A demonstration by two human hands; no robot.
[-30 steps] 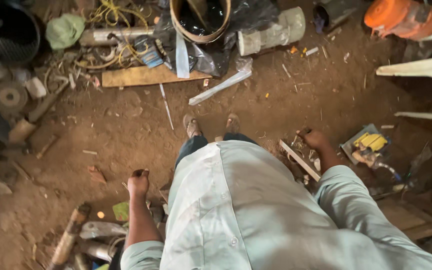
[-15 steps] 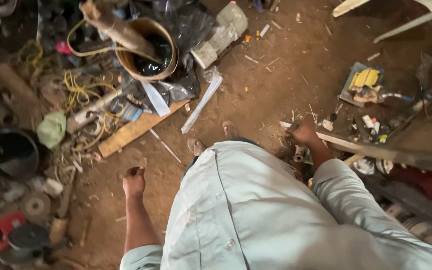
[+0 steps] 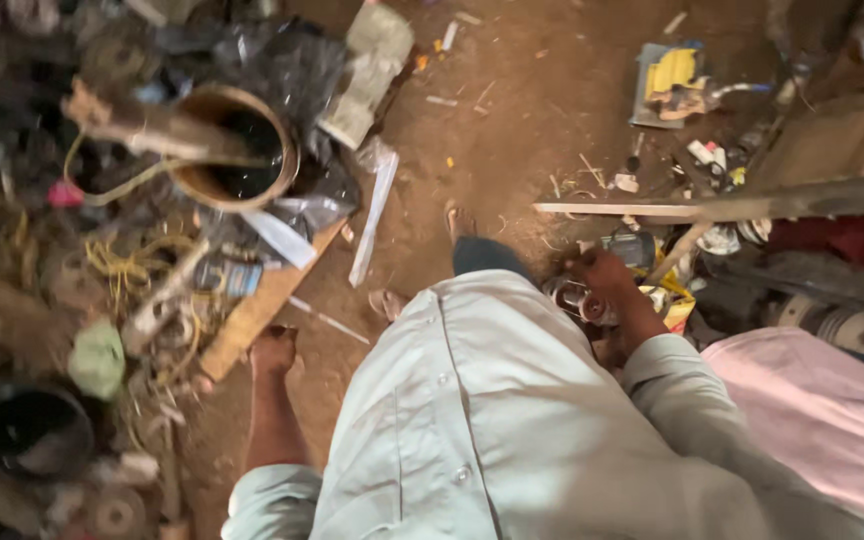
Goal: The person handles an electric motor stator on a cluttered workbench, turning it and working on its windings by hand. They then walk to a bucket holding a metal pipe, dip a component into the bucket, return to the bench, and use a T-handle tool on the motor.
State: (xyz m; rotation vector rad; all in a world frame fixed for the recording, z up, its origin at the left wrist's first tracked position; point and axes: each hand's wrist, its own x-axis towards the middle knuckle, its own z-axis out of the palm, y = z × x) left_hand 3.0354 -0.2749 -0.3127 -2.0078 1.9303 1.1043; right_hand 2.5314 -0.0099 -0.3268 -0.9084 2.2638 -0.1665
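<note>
Seen from above, a person in a pale shirt stands on a dirt floor strewn with scrap. The right hand, right of centre in the frame, is curled down onto a small metal cylindrical part lying among clutter; the fingers bend around it, but whether they truly grip it cannot be told. Just beside that hand lie a dark can-like object and a crumpled yellow wrapper. The left hand, at lower left of centre, hangs with its fingers loosely folded and holds nothing; it is just beside the end of a wooden plank that slants up toward the right. At upper left stands a round brown bucket with dark liquid, a stick resting across its rim. At upper right lies a flat grey package topped with a yellow piece. A long wooden slat runs across the right side above the right hand. A pink cloth fills the lower right corner.
</note>
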